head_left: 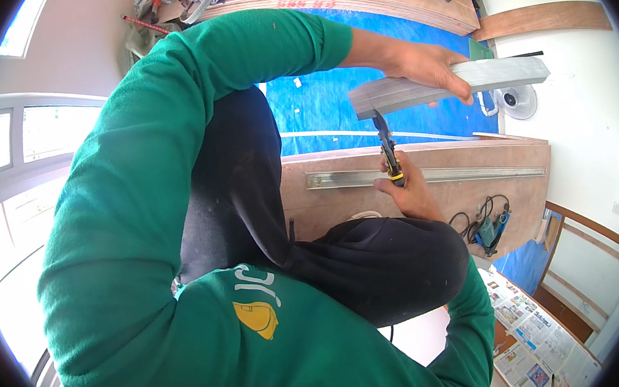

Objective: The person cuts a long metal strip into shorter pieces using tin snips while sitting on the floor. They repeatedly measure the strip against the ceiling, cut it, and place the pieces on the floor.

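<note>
My left hand [430, 66] is closed around a grey, box-shaped metal profile [495, 76], gripping it from above near its middle. The profile is held up at a slant, with its left end lower. In my right hand [413, 190] is a pair of tin snips [388, 150] with black and yellow handles. The jaws point up and meet the lower edge of the profile near its left end. Whether the blades are closed on the metal cannot be made out. My right forearm passes behind my bent knee [406, 263].
Below the profile lies a plywood board [307, 219] bearing a long metal strip [434, 176] and a corded power tool [490, 229]. Blue sheeting [316, 110] covers the floor beyond. A fan [516, 102] stands by the right wall, and newspapers [531, 331] lie at lower right.
</note>
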